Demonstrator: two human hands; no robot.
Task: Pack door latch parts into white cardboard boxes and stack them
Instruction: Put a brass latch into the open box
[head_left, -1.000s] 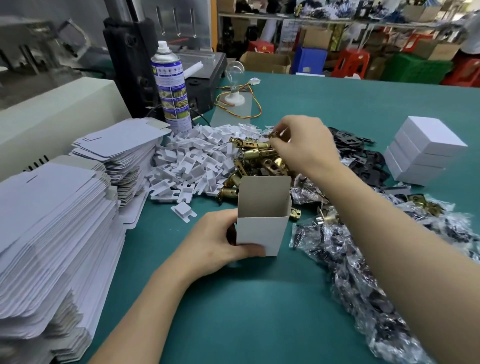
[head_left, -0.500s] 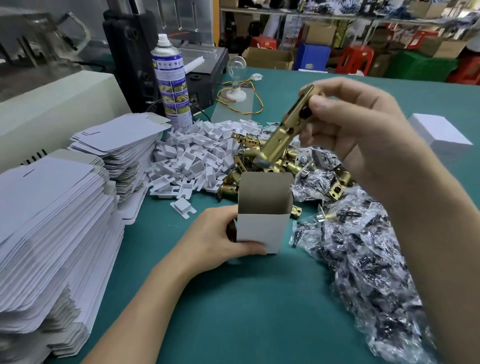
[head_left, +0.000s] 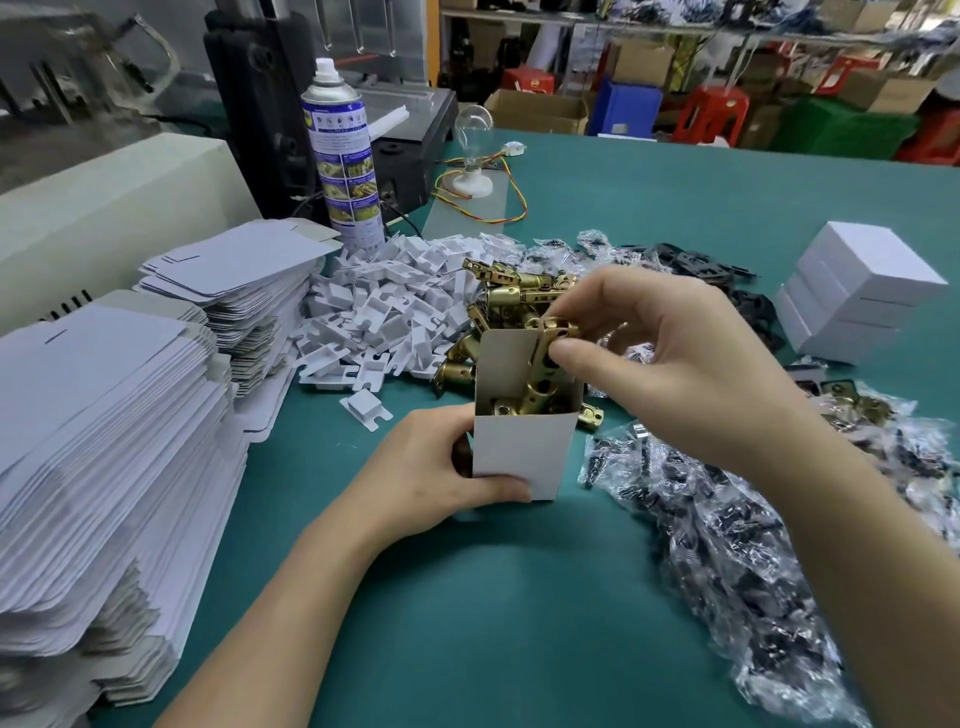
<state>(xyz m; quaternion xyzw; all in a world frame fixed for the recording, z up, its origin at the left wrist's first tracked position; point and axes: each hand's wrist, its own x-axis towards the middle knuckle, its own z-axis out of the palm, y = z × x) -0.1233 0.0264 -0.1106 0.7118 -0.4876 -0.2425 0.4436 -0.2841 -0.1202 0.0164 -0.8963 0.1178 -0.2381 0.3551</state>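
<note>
An open white cardboard box (head_left: 519, 449) stands upright on the green table, and my left hand (head_left: 436, 475) grips its left side and front. My right hand (head_left: 670, 358) pinches a brass door latch (head_left: 545, 374) by its top end; the latch's lower part is inside the box. Behind the box lies a pile of brass latches (head_left: 511, 299). A stack of closed white boxes (head_left: 857, 293) sits at the right.
Flat box blanks are stacked at the left (head_left: 88, 441) and behind them (head_left: 234, 280). White plastic pieces (head_left: 384, 317) lie in a heap. Clear bags of small dark parts (head_left: 727, 561) spread along the right. A spray can (head_left: 343, 156) and a bulb (head_left: 475, 150) stand at the back.
My right hand picked a brass latch from the pile, lifted it, and has now lowered it partway into the open box. My left hand kept hold of the box.
</note>
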